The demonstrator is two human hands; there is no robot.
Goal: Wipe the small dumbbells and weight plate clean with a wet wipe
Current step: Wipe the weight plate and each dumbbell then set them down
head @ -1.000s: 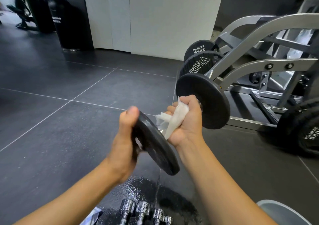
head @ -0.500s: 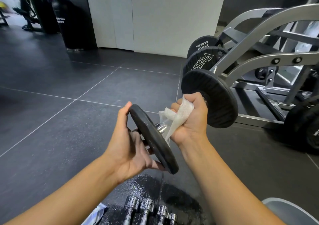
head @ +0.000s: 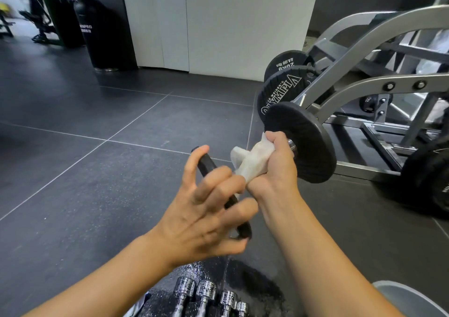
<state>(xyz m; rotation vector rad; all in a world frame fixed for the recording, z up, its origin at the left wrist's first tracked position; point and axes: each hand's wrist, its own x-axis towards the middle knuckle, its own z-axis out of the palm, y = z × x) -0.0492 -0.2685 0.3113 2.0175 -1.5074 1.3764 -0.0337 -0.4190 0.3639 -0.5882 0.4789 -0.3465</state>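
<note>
The dumbbell (head: 301, 146) is held up in the air above the floor, between both hands, its bar running from lower left to upper right. The right hand (head: 277, 168) is closed in a fist around the bar with the wet wipe (head: 252, 161) bunched inside the grip, a loose end of it sticking out to the left. The far plate (head: 308, 156) stands just beyond that fist. The left hand (head: 204, 219) has its fingers spread and hooked round the rim of the near plate (head: 206, 166) – forefinger at the top edge, thumb low down; it is somewhat blurred.

Below the hands, a row of small chrome dumbbells (head: 206, 292) lies on a wet, glistening patch (head: 255, 280) of the floor (head: 97, 183), which is laid in large dark grey tiles with pale joints. To the right stands a grey steel machine frame (head: 364, 49) loaded with black weight discs (head: 281, 90). At the back there is a white partition (head: 230, 29) and, left of it, a black cylinder (head: 107, 32) with white lettering.
</note>
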